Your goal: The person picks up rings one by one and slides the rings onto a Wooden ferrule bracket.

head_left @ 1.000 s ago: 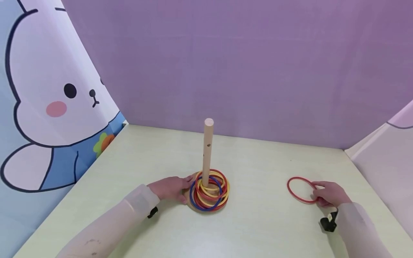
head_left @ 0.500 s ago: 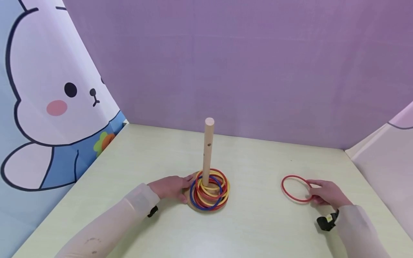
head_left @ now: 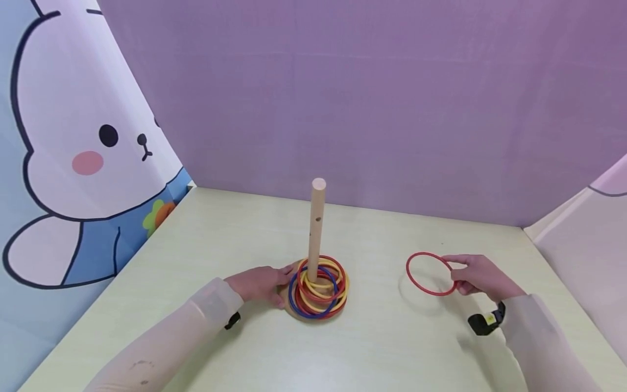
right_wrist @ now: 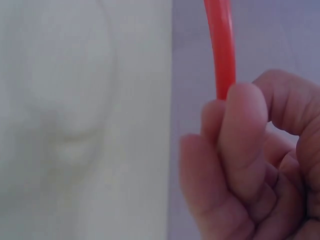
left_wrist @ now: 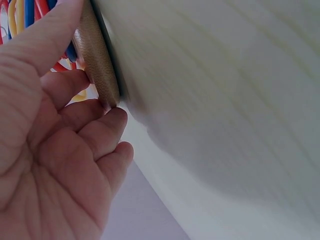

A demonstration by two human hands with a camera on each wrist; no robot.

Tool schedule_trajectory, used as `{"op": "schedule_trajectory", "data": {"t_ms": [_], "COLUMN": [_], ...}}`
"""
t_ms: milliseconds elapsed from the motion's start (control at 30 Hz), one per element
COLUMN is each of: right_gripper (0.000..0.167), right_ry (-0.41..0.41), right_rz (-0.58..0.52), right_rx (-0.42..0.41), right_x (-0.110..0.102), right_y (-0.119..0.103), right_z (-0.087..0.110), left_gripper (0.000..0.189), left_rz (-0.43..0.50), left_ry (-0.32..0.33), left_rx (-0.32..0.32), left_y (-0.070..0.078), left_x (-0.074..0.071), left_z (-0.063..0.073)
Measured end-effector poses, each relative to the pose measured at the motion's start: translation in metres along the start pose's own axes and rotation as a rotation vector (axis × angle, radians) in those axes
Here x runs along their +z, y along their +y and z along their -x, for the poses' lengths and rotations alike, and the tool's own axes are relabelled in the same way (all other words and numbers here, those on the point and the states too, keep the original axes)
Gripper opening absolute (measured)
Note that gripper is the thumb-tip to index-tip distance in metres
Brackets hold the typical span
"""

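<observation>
My left hand (head_left: 257, 283) grips the rim of the round wooden base (left_wrist: 97, 55) of a ring-toss stand, thumb and fingertips at its edge. From the base a pale wooden peg (head_left: 316, 234) rises upright. Around the peg's foot lie several loosely stacked rings, red, yellow and a blue ring (head_left: 290, 299). Off to the right, my right hand (head_left: 482, 275) pinches a red ring (head_left: 431, 293) between thumb and fingers. That ring is raised over the table, casting a shadow below it, and extends leftward from the hand.
The pale table (head_left: 377, 348) runs back to a purple cloth backdrop (head_left: 392, 109). On the left stands a blue panel with a cartoon figure (head_left: 63, 136); a pale panel (head_left: 588, 239) borders the right side. A black wrist camera (head_left: 485, 321) hangs below the right wrist.
My right hand has lifted the red ring off the table and carried it leftward and slightly up in the head view. The left hand and the stand have stayed put.
</observation>
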State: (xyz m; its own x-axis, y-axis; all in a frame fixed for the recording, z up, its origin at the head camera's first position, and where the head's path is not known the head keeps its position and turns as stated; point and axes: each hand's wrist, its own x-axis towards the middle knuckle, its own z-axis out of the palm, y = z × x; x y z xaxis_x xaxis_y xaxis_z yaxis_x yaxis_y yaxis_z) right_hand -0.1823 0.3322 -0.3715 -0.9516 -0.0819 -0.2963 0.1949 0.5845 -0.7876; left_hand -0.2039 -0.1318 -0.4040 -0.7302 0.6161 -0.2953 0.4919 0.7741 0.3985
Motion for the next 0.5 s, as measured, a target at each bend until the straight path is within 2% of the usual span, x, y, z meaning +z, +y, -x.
{"op": "schedule_trajectory", "data": {"t_ms": [133, 333, 500], "right_gripper": [0.058, 0.060, 0.059], "right_ry": [-0.032, -0.063, -0.087], "right_rz": [0.007, 0.028, 0.034], "right_rx": [-0.029, -0.071, -0.090], "right_x": [0.000, 0.000, 0.005], "right_y": [-0.026, -0.061, -0.084], "right_z": [0.001, 0.002, 0.000], "left_gripper": [0.073, 0.071, 0.070], "left_rz": [-0.008, 0.011, 0.009], "left_ry": [-0.001, -0.005, -0.005], "left_rx": [0.018, -0.012, -0.001], "left_y": [0.000, 0.000, 0.001], "left_x": [0.000, -0.001, -0.002], "left_z": [0.000, 0.000, 0.000]}}
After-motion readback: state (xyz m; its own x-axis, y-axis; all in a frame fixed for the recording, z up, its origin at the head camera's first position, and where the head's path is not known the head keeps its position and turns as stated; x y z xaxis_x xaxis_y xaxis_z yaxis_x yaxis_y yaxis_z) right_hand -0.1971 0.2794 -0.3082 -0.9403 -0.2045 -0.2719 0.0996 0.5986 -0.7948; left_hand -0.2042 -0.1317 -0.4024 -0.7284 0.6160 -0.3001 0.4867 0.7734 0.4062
